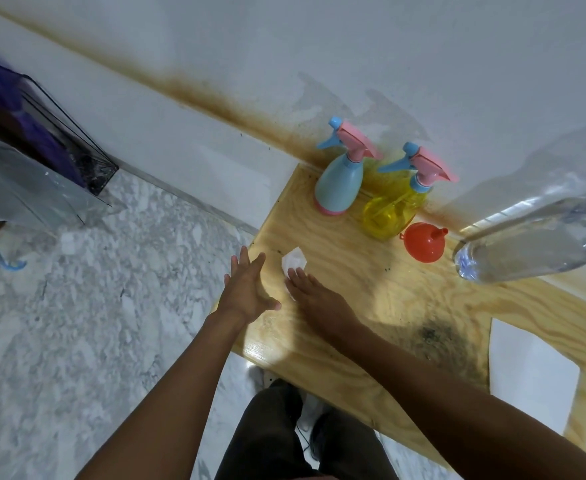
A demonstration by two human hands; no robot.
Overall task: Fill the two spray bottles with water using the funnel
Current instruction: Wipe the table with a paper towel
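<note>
Wooden light plywood tabletop (405, 306), dark stain near front. Clear plastic water bottle (533, 237) at right. Blue spray bottle (336, 181) beside yellow spray bottle (391, 213) near wall; orange funnel (423, 241) just beside yellow one. Left hand (248, 289) spread open, empty. Right hand (314, 292) flat, pressing white tissue (293, 263).

Blue spray bottle (336, 181) and yellow spray bottle (393, 209) stand capped, orange funnel (423, 241) tipped beside them.

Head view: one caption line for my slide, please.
Right hand presses a white tissue on the wooden table; left hand open.
</note>
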